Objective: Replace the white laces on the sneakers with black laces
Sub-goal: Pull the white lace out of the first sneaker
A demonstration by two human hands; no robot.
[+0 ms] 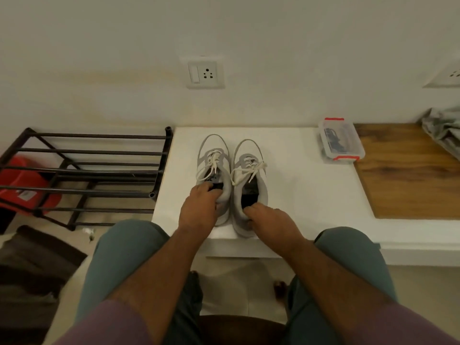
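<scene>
Two white and grey sneakers stand side by side on a white low table (293, 185), toes toward the wall. Both carry tied white laces. My left hand (199, 207) grips the heel collar of the left sneaker (211, 153), its fingers curled into the opening. My right hand (268, 220) grips the heel of the right sneaker (249, 155), fingertips hooked inside. A clear plastic box with red clips (341, 140) sits at the table's back right and holds dark laces.
A black metal shoe rack (82, 170) stands left of the table with a red tub (22, 185) behind it. A wooden board (413, 178) lies to the right, crumpled grey cloth (443, 128) on it. A wall socket (205, 74) is above. My knees flank the table edge.
</scene>
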